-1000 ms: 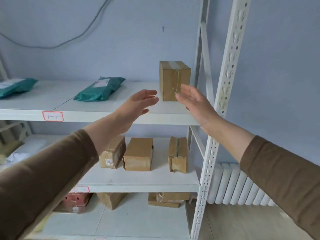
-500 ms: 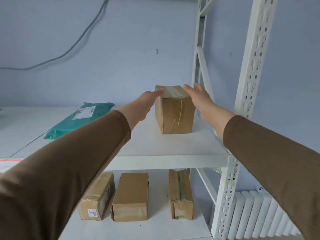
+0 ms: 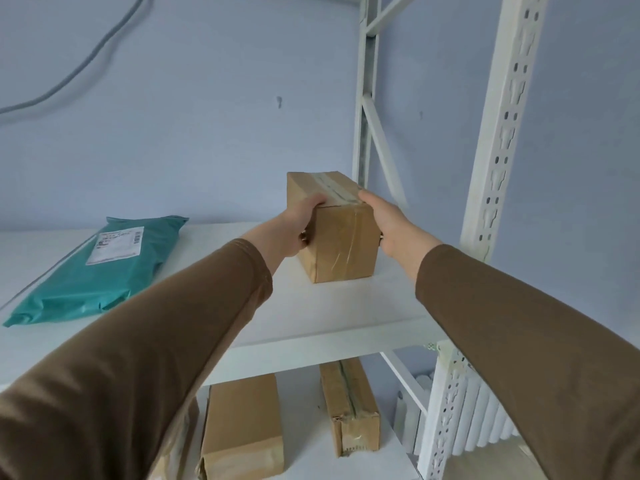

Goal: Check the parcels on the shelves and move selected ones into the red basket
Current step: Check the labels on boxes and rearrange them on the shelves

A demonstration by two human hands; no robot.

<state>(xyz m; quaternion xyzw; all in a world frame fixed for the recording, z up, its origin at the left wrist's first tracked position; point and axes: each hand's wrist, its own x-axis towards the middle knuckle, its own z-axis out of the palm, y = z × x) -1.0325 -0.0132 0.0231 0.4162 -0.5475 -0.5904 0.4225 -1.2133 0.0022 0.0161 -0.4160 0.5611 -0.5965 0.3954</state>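
Fingers of my left hand (image 3: 300, 226) curl around the left side of the cardboard box (image 3: 337, 233), thumb up on its top edge, and my right hand (image 3: 389, 225) clamps the right side, thumb on the top near the tape while the rest of those fingers sit hidden behind the box. So both hands hold it, one on each flank, right in the centre of the frame. Its base looks to be touching the top shelf (image 3: 346, 317), near the right end, just beside the white perforated upright (image 3: 498, 150); whether it is lifted at all I cannot tell.

Now the shelves and their load. On this top shelf, over at the left of the frame, lies a teal plastic mailer (image 3: 100, 271), flat, with a white printed label near its far end, well apart from the box. Below, in the lower middle of the frame, the next shelf carries a long brown parcel (image 3: 242, 431) lying end-on to me, and to its right a narrower taped carton (image 3: 349, 407) with a scuffed near end. A third parcel is mostly hidden behind my left sleeve (image 3: 145, 358).

The box itself: plain brown cardboard, taller than it is wide on the face towards me, running back in depth, a strip of pale tape along the top seam, clear glossy tape wrapped down the front, wrinkled and catching the light. No label shows on the sides I can see.

A grey cable (image 3: 86, 57) runs across the pale blue wall at the upper left, and a white radiator (image 3: 485, 420) stands at the lower right behind the upright.
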